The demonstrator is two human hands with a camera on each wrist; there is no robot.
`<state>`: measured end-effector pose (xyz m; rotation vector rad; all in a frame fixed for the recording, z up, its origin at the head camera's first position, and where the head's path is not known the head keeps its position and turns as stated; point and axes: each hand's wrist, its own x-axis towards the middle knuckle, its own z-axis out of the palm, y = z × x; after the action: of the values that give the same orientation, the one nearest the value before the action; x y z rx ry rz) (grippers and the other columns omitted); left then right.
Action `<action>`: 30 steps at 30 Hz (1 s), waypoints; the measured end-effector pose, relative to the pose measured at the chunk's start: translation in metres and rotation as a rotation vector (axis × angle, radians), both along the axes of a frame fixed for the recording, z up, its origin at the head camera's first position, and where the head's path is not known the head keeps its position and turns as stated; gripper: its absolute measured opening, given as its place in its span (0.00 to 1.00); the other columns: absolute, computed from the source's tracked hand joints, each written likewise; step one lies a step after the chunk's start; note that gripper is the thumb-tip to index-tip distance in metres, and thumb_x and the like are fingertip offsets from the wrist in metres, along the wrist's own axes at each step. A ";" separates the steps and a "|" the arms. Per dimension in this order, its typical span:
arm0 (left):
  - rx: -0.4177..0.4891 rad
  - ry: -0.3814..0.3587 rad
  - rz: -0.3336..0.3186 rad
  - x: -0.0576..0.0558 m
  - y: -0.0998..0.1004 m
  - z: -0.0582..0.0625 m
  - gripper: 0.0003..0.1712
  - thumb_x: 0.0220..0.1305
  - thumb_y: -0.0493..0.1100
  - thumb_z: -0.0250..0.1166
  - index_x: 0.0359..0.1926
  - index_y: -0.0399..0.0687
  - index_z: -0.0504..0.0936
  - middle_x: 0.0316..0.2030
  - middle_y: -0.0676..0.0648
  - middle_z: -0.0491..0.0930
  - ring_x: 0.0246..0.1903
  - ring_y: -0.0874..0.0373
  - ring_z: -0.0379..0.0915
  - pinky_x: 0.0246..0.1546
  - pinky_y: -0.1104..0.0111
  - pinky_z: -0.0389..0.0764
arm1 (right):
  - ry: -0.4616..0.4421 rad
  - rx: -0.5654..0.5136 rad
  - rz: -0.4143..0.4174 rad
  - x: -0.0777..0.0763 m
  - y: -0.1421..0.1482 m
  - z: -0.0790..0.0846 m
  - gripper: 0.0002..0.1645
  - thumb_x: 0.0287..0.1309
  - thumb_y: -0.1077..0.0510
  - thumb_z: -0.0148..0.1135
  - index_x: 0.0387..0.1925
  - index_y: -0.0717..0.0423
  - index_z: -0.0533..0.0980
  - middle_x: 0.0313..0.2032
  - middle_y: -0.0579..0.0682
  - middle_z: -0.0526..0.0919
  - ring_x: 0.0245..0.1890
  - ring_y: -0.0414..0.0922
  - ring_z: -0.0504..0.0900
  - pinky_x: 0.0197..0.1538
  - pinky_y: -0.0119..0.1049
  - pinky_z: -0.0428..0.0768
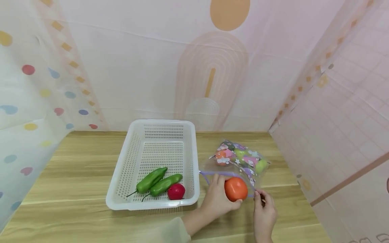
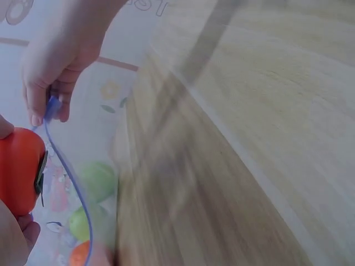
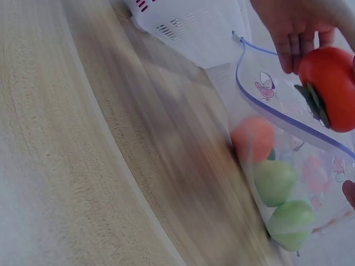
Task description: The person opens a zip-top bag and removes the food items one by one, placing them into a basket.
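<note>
My left hand grips a tomato, orange-red with dark green leaves, right at the mouth of a clear zip bag. The bag has cartoon prints and a purple zip edge. My right hand pinches that edge at its right end, as the left wrist view also shows. Inside the bag lie a red-orange fruit and green fruits. In the right wrist view the tomato's leafy side faces the bag opening, overlapping the zip edge.
Left of the bag stands a white perforated basket. It holds two green peppers and a round red item at its near end. Printed cloth walls enclose the wooden table at the back and sides.
</note>
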<state>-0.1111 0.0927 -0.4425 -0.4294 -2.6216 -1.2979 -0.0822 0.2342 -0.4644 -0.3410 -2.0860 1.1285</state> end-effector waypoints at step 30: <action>-0.116 0.023 0.012 0.000 -0.104 0.049 0.34 0.36 0.53 0.75 0.44 0.44 0.74 0.39 0.52 0.73 0.37 0.59 0.73 0.36 0.65 0.77 | -0.035 -0.029 0.016 0.005 -0.003 0.003 0.05 0.54 0.68 0.62 0.32 0.68 0.79 0.30 0.56 0.79 0.31 0.22 0.69 0.34 0.11 0.69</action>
<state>-0.1111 -0.0115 -0.3938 -0.4429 -2.6856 -1.1341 -0.0769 0.2316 -0.4619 -0.3608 -2.1082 1.1707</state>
